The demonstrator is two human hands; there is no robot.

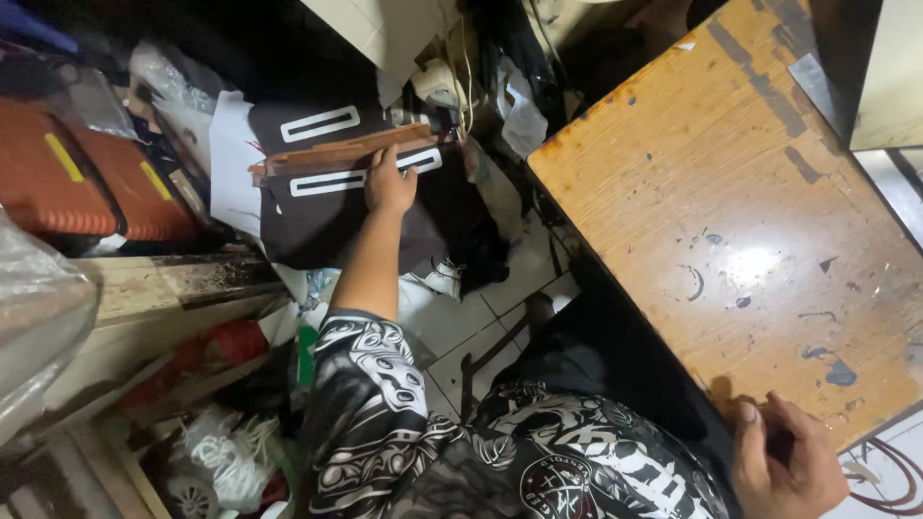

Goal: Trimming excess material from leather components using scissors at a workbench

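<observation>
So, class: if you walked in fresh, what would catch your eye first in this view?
The left hand stretches down to a stack of dark fabric pieces with white rectangular outlines, touching a brown strip laid across them, amid floor clutter. On the right, a worn wooden tabletop with paint spots fills the view; the right hand rests at its near edge.

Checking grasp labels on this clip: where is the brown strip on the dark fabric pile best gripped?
Near its right end, from above, where the left hand already rests. The brown strip is long, thin and flat on the fabric, so pinching across its narrow width looks easiest.
</observation>
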